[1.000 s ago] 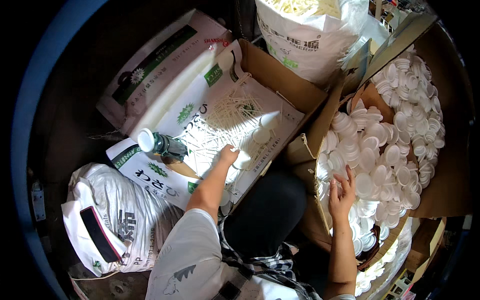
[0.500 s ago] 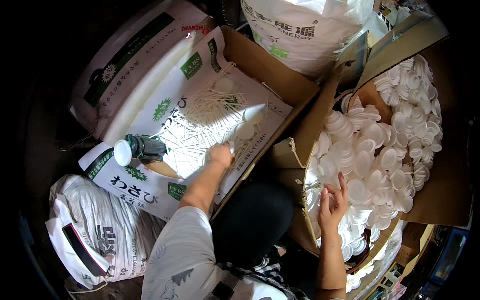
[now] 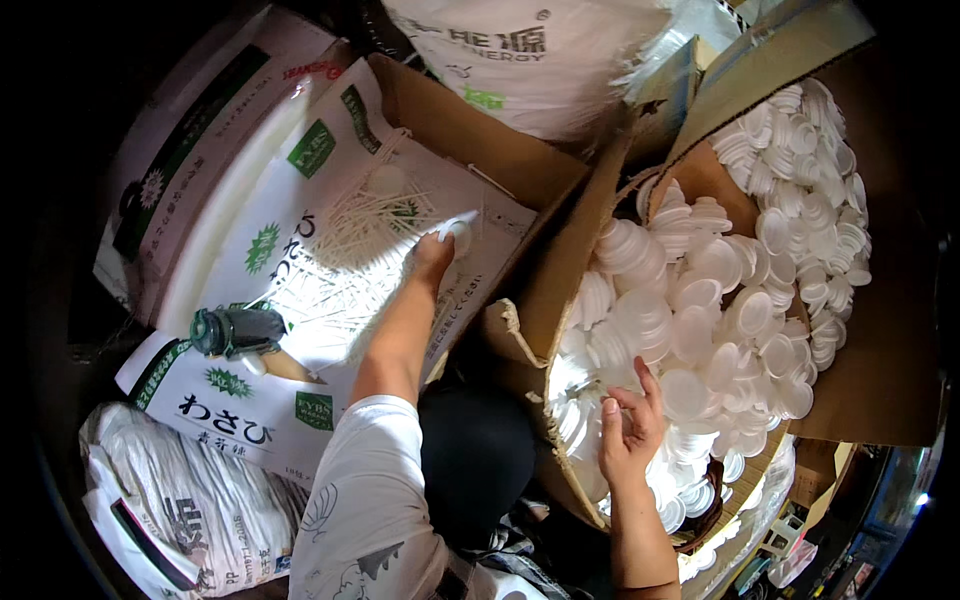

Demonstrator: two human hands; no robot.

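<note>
My left hand (image 3: 432, 258) reaches over a cardboard box lined with white printed sheets, its fingers closed on a white round plastic lid (image 3: 458, 224). Another white lid lies on the sheet just beside it, partly hidden by the hand. To the left of the hand spreads a loose pile of thin white sticks (image 3: 335, 300). A dark green bottle-like object (image 3: 240, 330) lies at the pile's left edge. My right hand (image 3: 632, 430) hovers palm up over a large heap of translucent white lids (image 3: 690, 330), fingers apart, and nothing shows in it.
The lids fill an open carton with raised flaps (image 3: 765, 85) on the right. A large white sack (image 3: 540, 70) stands at the back, and another white woven sack (image 3: 190, 500) at lower left. My dark-clad knee (image 3: 475, 450) sits between the two boxes.
My left hand has moved up and away from me over the sheet with a lid. The white disc seen at the green object's end is gone from there. The whole view has shifted.
</note>
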